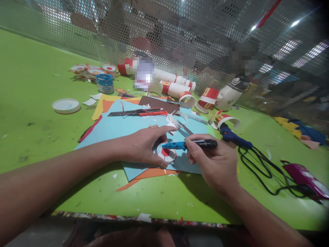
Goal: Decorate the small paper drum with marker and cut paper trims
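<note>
My left hand point(144, 145) grips a small round paper piece point(170, 155) by its edge, thumb on the near side and fingers around the far side. The piece has a white rim, a red centre and dotted sections, some marked blue. In my right hand point(213, 161) is a black marker point(205, 143), its front part smeared with blue. The marker's blue tip touches or hovers just over the round piece; I cannot tell which. Light blue paper sheets point(128, 132) lie underneath. Beyond my hands are scissors point(184, 127), a white paper ring point(179, 119) and a utility knife point(136, 112).
A blue paint jar point(105, 84) and its white lid point(66, 105) stand at the left. Cut paper cups point(208, 97) and a white bottle point(228, 94) line the back. To the right lie a blue glue gun point(235, 137) with a black cord and a magenta power strip point(305, 178).
</note>
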### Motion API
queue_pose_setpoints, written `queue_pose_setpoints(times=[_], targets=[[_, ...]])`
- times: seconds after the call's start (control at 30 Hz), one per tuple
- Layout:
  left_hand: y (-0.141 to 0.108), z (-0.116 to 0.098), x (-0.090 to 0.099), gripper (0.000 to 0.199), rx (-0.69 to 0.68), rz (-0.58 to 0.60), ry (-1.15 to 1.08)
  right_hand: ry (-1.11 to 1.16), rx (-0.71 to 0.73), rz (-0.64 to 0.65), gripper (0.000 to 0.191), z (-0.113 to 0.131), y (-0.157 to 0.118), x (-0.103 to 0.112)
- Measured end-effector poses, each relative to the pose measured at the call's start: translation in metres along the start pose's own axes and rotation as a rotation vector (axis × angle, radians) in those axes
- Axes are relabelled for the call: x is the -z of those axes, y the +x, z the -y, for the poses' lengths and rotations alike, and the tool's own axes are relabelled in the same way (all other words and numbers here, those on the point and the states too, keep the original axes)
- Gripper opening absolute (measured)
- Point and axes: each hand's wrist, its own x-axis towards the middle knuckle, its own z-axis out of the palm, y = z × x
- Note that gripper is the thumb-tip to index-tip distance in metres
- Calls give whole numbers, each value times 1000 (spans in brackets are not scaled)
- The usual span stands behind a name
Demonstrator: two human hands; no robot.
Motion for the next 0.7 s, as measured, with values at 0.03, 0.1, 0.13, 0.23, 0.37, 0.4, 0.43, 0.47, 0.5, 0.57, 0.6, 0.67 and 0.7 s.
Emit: queue_pose_setpoints(times=[0.03, 0.1, 0.13, 0.23, 0.37, 0.4, 0.43, 0.47, 0.5, 0.57, 0.6, 0.67, 0.7], targets=[[0, 0, 0, 91, 4, -2, 2, -3, 2, -1, 11, 0, 0, 0], [0, 0, 0, 91, 7, -6, 6, -5, 5, -6, 11, 1, 0, 0], [0, 0, 0, 91, 3, -8, 7, -5, 6, -8, 11, 1, 0, 0], [0, 1, 0, 92, -11, -9, 5, -16, 10, -3, 12, 0, 0, 0], [0, 0, 0, 90, -10, -6, 14, -71, 72, 15, 9, 1, -1, 2], [0, 0, 0, 90, -11, -8, 15, -97, 104, 23, 8, 3, -1, 2], [0, 0, 0, 89, -11, -9, 14, -129, 138, 34, 6, 5, 0, 3], [0, 0, 0, 89, -12, -10, 12, -164, 170, 46, 5, 7, 0, 4], [0, 0, -1, 89, -14, -9, 10, -194, 198, 58, 4, 10, 1, 4], [0, 1, -1, 89, -16, -7, 8, -231, 237, 76, 3, 14, 2, 5], [0, 1, -1, 89, -15, -4, 9, -238, 248, 83, 3, 16, 2, 4], [0, 1, -1, 89, -8, 1, 12, -241, 264, 94, 2, 19, 2, 3], [0, 1, -1, 89, -4, 5, 12, -242, 266, 99, 2, 19, 2, 3]])
